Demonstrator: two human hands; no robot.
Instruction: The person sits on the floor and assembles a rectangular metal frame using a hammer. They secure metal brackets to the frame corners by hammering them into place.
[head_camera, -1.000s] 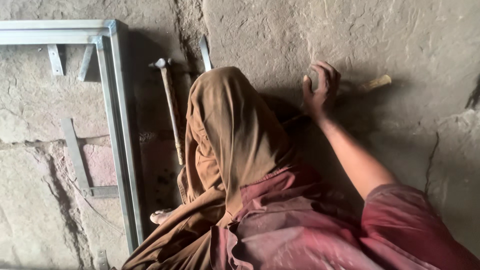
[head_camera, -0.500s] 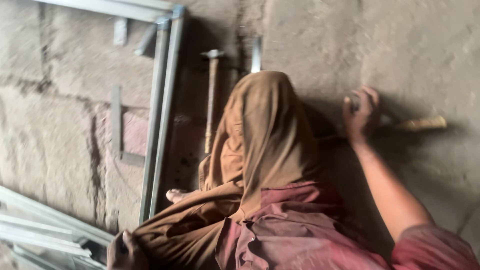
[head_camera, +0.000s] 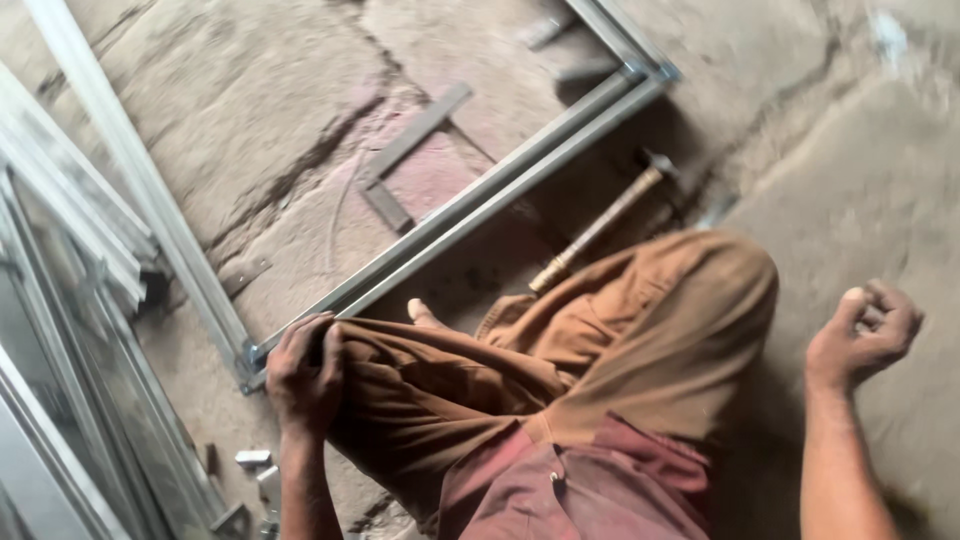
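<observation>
Two hands were in view: left hand (head_camera: 303, 372) lay closed over the knee, touching the metal frame (head_camera: 500, 195); right hand (head_camera: 862, 335) was curled loosely, nothing visibly gripped. Hammer (head_camera: 600, 225) lay beside the shin; shifting the leg could likely knock it or the frame corner.

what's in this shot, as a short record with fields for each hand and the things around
left hand: left hand rests on the knee of the brown cloth trousers, beside a corner of the grey metal frame
right hand: right hand loosely curled above the floor, fingers partly closed; whether it holds anything cannot be told
near: wooden-handled hammer lies on the cracked concrete floor by the frame
left edge: long grey metal bars
</observation>
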